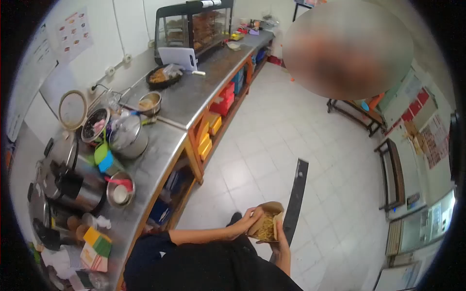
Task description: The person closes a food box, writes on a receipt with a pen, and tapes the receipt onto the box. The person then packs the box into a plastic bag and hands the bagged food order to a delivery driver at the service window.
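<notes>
While the left grip [248, 221] and right grip [282, 244] clamp either side of the open cardboard food box [274, 207] at the frame's lower centre, holding it well calls for light, even pressure, keeping the noodle-like contents [265, 228] level.

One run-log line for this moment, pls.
left hand: holding open brown cardboard food box | right hand: holding same box | contents: yellowish noodle-like strands | left side: long steel-topped counter
</notes>
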Tool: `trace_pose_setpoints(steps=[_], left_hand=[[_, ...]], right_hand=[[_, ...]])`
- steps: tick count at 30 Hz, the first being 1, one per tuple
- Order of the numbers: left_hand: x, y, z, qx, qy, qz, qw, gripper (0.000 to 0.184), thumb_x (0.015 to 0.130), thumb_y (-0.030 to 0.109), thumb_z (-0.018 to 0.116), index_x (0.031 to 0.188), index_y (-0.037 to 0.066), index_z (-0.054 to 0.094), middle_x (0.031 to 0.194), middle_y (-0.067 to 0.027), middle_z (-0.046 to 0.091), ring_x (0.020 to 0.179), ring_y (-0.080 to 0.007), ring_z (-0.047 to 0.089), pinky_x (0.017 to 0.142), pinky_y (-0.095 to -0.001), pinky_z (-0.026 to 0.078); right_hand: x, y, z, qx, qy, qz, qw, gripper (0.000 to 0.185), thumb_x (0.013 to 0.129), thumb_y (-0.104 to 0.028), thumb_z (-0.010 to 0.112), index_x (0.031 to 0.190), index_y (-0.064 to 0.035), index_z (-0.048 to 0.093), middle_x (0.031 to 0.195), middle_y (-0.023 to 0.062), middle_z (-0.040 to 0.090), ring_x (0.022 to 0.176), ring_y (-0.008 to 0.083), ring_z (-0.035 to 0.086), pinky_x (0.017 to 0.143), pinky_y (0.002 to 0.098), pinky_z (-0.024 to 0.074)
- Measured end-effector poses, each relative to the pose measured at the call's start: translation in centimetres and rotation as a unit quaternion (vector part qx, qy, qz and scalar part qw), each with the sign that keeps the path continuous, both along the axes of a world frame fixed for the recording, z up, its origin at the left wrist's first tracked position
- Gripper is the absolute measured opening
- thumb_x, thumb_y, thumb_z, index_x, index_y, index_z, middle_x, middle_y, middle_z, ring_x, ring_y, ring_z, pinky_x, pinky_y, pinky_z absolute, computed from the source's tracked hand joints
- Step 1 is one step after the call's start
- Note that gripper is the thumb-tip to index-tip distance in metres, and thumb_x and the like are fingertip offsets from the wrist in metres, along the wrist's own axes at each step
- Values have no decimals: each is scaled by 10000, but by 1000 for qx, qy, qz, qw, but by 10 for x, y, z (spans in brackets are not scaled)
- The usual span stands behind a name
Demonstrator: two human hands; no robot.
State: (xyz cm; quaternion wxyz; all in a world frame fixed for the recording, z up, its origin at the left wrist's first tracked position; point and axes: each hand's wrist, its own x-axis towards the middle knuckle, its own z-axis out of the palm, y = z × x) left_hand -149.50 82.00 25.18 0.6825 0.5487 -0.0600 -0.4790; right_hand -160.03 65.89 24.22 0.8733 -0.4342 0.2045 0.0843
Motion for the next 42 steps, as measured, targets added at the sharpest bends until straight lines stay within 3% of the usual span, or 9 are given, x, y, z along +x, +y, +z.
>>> trace_pose_setpoints(steps=[11, 14, 17, 21, 22, 26, 33, 38, 42], left_hand=[[360, -9, 57, -16, -11, 401, 916, 512, 965, 438, 412, 1344, 121, 276, 1317, -85, 389, 1250, -186, 378, 1020, -339, 350], [460, -12, 15, -33, -45, 466, 883, 551, 962, 436, 421, 1383, 122, 252, 1355, -86, 369, 1270, -203, 364, 1027, -352, 347], [576, -36, 16, 67, -79, 481, 870, 601, 950, 455, 446, 1401, 110, 251, 1337, -68, 396, 1246, -173, 380, 1022, -303, 323], [721, -70, 28, -10, -36, 424, 905, 576, 955, 479, 410, 1351, 69, 326, 1302, -72, 432, 1229, -171, 400, 1021, -308, 324], [761, -73, 10, -30, -14, 412, 911, 584, 955, 487, 402, 1347, 61, 330, 1301, -72, 432, 1232, -169, 395, 1022, -311, 323], [914, -98, -30, -65, -36, 472, 878, 629, 952, 539, 343, 1360, 60, 343, 1373, -89, 376, 1280, -186, 351, 1038, -324, 319], [1148, -93, -81, -60, 0, 630, 774, 667, 943, 576, 303, 1356, 53, 335, 1338, -102, 435, 1196, -213, 463, 981, -352, 407], [1262, -78, -208, 225, -80, 750, 617, 637, 969, 512, 292, 1289, -21, 431, 1275, -168, 450, 1179, -272, 429, 1020, -357, 310], [1264, -79, -142, 258, -99, 764, 583, 583, 988, 447, 284, 1294, -32, 413, 1244, -197, 435, 1203, -299, 392, 1038, -373, 281]], right_hand=[[496, -22, 30, -100, -66, 326, 938, 748, 903, -609, 397, 1432, -144, 143, 1352, 133, 337, 1266, 225, 329, 1031, 371, 320], [609, -15, 29, -151, -72, 373, 913, 692, 934, -588, 321, 1421, -119, 177, 1376, 83, 315, 1284, 197, 305, 1002, 332, 350], [713, -29, 24, -114, -68, 333, 933, 816, 891, -654, 319, 1467, -121, 94, 1481, 75, 214, 1341, 227, 248, 1052, 356, 303], [853, -76, -17, -39, 7, 306, 951, 807, 878, -677, 320, 1456, -133, 173, 1442, 85, 308, 1304, 214, 338, 1043, 401, 330], [884, -80, 26, -59, 15, 289, 955, 775, 893, -658, 308, 1449, -130, 193, 1415, 85, 354, 1275, 215, 384, 1038, 395, 343], [1043, -83, 22, -69, -93, 312, 943, 816, 878, -688, 280, 1456, -119, 185, 1427, 89, 340, 1305, 216, 343, 1063, 377, 303], [1316, -53, -32, -134, -75, 432, 889, 869, 873, -709, 233, 1459, -70, 166, 1483, 91, 227, 1367, 224, 204, 1108, 347, 187], [1459, -24, -127, -215, -203, 538, 789, 781, 926, -627, 226, 1460, -62, 155, 1447, 112, 270, 1331, 248, 265, 1108, 358, 180], [1486, -17, -117, -282, -368, 483, 743, 613, 937, -427, 426, 1391, -37, 295, 1368, 180, 320, 1286, 347, 303, 1061, 400, 268]])
